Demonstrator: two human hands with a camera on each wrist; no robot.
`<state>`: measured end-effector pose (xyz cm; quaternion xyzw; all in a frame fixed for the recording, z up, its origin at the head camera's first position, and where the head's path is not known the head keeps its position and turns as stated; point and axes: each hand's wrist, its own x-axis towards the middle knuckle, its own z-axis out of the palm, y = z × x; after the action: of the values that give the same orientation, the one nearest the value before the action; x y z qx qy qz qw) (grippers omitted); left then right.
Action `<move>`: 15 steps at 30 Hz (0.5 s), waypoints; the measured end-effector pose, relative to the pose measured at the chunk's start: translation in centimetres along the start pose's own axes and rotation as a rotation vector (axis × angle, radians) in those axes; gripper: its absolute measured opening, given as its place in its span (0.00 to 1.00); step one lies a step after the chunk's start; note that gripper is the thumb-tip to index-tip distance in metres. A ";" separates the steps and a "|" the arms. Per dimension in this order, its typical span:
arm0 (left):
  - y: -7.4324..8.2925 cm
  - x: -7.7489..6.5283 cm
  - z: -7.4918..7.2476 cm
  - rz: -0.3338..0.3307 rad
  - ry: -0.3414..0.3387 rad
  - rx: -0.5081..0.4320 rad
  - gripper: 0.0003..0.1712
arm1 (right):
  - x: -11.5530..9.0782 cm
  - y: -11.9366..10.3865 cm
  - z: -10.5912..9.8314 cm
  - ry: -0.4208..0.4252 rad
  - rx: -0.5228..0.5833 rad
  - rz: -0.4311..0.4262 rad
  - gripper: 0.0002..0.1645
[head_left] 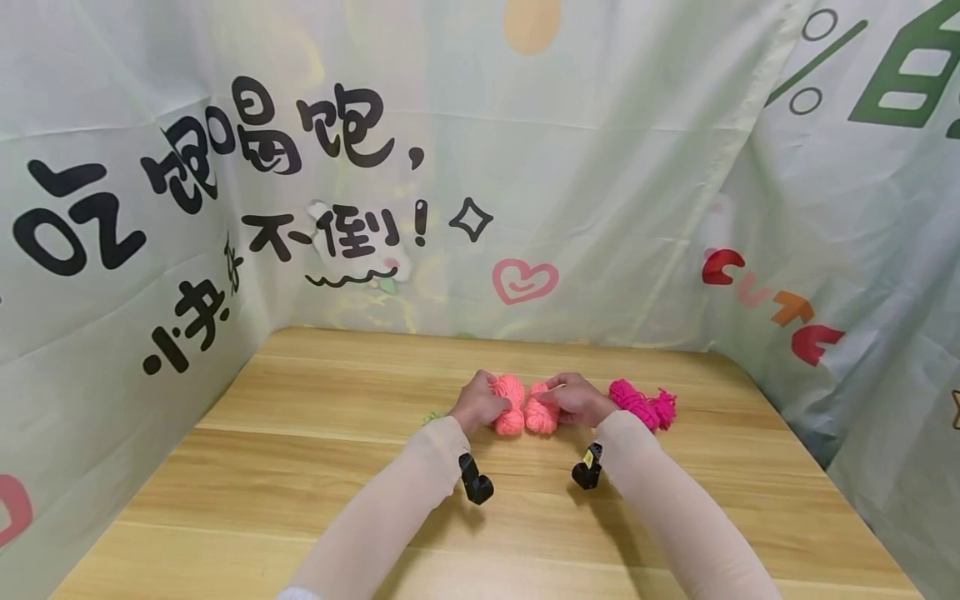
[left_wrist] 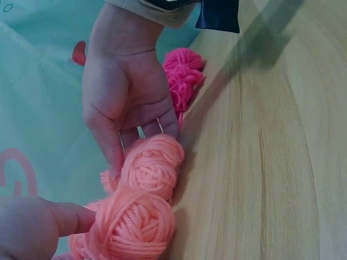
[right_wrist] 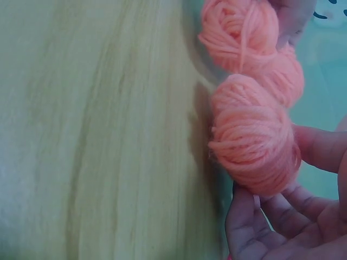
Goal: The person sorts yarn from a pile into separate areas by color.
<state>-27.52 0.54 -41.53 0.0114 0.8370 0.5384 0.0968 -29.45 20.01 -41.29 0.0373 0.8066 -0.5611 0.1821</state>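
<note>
Left coral yarn bundle pinched by the left grip, right coral yarn bundle held by the right grip, each parted only to the yarn's thickness

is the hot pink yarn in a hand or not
Not held: the hot pink yarn lies on the table, right of the right hand, which, like the left hand, grips coral yarn.
</note>
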 end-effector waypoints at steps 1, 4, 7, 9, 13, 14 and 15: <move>0.0 0.0 0.0 -0.006 0.000 0.005 0.26 | 0.0 0.0 0.0 -0.001 0.003 0.000 0.20; 0.1 0.1 0.0 -0.025 0.003 0.011 0.26 | 0.0 0.0 0.1 -0.004 0.006 0.001 0.21; 0.1 0.1 0.0 -0.039 0.005 0.018 0.26 | -0.1 0.0 0.2 -0.008 0.011 0.002 0.21; 0.1 0.2 0.0 -0.040 0.006 0.022 0.26 | -0.1 -0.1 0.3 -0.010 0.009 0.004 0.21; 0.0 0.4 0.1 -0.039 0.005 0.028 0.25 | -0.1 -0.1 0.3 -0.008 0.007 0.007 0.21; 0.0 0.4 0.1 -0.040 0.004 0.029 0.25 | -0.1 -0.1 0.3 -0.007 0.005 0.007 0.22; -0.1 0.5 0.2 -0.041 0.004 0.030 0.25 | -0.1 -0.1 0.3 -0.007 0.003 0.007 0.22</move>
<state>-27.94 0.70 -41.73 -0.0054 0.8452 0.5237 0.1063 -29.31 19.70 -41.29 0.0384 0.8050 -0.5617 0.1870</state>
